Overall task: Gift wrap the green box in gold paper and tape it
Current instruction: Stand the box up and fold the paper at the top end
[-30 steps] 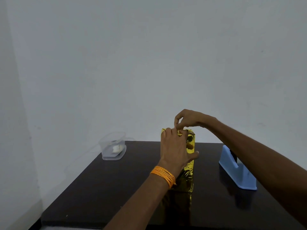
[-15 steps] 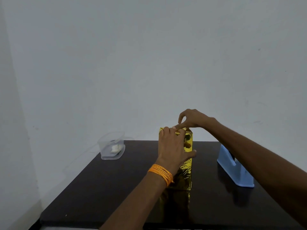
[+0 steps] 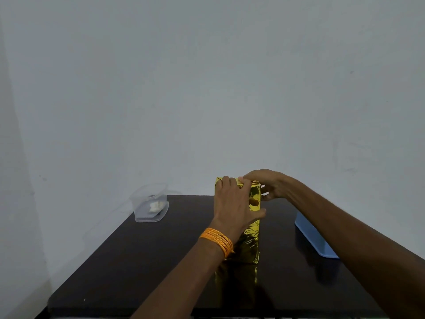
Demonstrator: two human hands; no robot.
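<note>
My left hand [image 3: 234, 203] flat, fingers straight up, thumb splayed right. My right hand [image 3: 268, 184] arched at left fingertips, fingers curled under. Both forearms stretched forward.

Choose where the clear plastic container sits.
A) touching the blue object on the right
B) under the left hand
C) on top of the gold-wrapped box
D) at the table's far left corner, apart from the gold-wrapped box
D: the clear container sits at the far left corner of the table, with bare tabletop between it and the gold-wrapped box.
</note>
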